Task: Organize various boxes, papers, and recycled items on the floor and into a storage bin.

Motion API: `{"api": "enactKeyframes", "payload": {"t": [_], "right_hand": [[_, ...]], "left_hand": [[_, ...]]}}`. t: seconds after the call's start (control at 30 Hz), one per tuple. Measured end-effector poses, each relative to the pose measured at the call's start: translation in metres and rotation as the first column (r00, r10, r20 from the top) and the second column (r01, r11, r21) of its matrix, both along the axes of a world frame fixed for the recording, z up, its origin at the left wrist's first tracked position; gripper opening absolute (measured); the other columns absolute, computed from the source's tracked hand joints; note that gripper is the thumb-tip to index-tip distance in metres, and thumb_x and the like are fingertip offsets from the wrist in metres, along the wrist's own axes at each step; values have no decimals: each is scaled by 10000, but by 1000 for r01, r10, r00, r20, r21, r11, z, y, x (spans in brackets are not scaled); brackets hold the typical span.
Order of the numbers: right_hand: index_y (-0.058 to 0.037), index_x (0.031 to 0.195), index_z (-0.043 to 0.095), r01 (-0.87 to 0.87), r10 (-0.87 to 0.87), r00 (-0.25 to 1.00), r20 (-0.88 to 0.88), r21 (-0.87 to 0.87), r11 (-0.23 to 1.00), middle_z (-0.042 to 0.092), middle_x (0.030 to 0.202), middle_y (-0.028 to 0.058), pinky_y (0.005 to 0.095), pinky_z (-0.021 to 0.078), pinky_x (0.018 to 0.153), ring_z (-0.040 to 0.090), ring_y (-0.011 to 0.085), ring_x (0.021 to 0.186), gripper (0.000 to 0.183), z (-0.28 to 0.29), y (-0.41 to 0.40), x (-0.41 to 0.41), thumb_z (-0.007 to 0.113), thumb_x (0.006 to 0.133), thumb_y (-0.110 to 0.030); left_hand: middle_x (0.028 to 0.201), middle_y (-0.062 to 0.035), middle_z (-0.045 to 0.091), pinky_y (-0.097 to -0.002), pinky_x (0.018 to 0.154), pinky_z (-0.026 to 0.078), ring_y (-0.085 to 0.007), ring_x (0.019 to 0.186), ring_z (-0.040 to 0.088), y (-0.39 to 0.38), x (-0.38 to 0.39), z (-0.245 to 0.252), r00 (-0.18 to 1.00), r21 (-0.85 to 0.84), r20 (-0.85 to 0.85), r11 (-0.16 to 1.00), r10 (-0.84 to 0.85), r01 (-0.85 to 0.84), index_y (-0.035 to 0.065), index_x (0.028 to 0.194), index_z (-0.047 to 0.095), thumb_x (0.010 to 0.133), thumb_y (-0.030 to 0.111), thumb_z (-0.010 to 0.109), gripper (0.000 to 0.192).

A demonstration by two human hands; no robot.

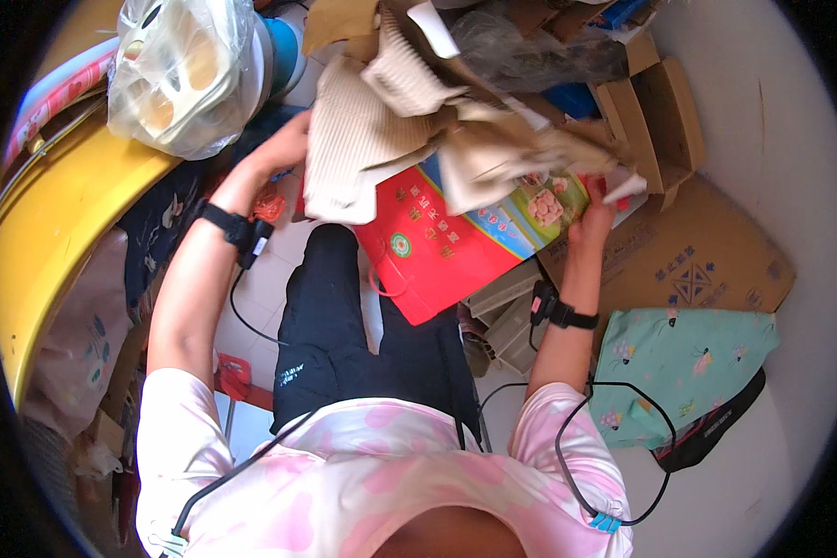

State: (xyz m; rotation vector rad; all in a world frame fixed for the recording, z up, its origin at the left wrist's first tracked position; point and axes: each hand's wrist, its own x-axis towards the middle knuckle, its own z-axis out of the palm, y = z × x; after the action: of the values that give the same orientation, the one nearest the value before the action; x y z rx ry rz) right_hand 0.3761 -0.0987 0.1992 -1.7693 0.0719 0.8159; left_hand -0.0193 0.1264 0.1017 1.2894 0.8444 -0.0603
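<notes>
A red printed paper bag [432, 244] with a thin red cord handle lies tilted over my thighs. My right hand [593, 216] grips its right edge, where the picture is partly blurred. Sheets of cream corrugated cardboard [363, 132] and crumpled torn pieces [488, 157] cover the upper part of the bag. My left hand [293, 143] is at the left edge of the corrugated cardboard. Its fingers are hidden behind the sheet, so its grip does not show.
A yellow curved surface [56, 216] carries a plastic bag of white items [181, 77] on the left. Right of me are an opened carton [662, 125], a flat brown carton [697, 258] and green patterned cloth [676, 370]. A black cable [251, 314] runs from my left wrist.
</notes>
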Motion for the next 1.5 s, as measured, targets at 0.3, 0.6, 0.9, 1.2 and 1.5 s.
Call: {"api": "enactKeyframes", "payload": {"t": [0.3, 0.6, 0.9, 1.2, 1.5], "right_hand": [[-44, 1183, 575, -122, -5, 806, -592, -174, 977, 631, 1155, 101, 382, 514, 857, 613, 226, 1014, 333, -147, 23, 3, 666, 897, -188], [-49, 1233, 571, -336, 243, 933, -267, -399, 853, 627, 1162, 120, 368, 511, 798, 628, 233, 955, 703, -158, 40, -36, 788, 743, -503], [27, 1198, 548, -380, 223, 856, -466, -277, 882, 660, 1087, 150, 401, 576, 749, 671, 251, 904, 678, -101, 62, -47, 758, 788, -469], [-27, 1179, 572, -350, 150, 659, -737, -124, 929, 662, 1107, 136, 399, 581, 746, 672, 240, 888, 579, -117, 51, -37, 709, 832, -470], [-28, 1167, 588, -636, 481, 664, -573, -93, 766, 658, 1112, 101, 356, 538, 839, 643, 190, 962, 620, -82, 56, -34, 669, 836, -546]], "left_hand": [[1164, -56, 640, -310, 949, 473, -139, 1048, 605, 65, -58, 36, 998, -535, 39, 845, 51, -22, 18, 1251, 537, 928, 174, 627, 370], [1227, -119, 614, -395, 946, 499, -222, 1101, 613, -12, -119, 37, 949, -792, -86, 556, 304, -251, 24, 1310, 490, 853, 344, 706, 599], [1201, -163, 621, -433, 936, 522, -271, 1082, 630, -4, -115, 37, 958, -803, -137, 538, 250, -255, 0, 1283, 498, 830, 45, 686, 493], [1177, -169, 641, -363, 826, 581, -225, 989, 677, 10, -85, 37, 818, -811, -186, 385, 544, -440, 7, 1314, 476, 939, 504, 514, 624], [1219, -164, 618, -402, 894, 552, -234, 1077, 640, -13, -91, 48, 840, -829, -180, 380, 512, -410, 15, 1339, 453, 946, 507, 496, 632]]}}
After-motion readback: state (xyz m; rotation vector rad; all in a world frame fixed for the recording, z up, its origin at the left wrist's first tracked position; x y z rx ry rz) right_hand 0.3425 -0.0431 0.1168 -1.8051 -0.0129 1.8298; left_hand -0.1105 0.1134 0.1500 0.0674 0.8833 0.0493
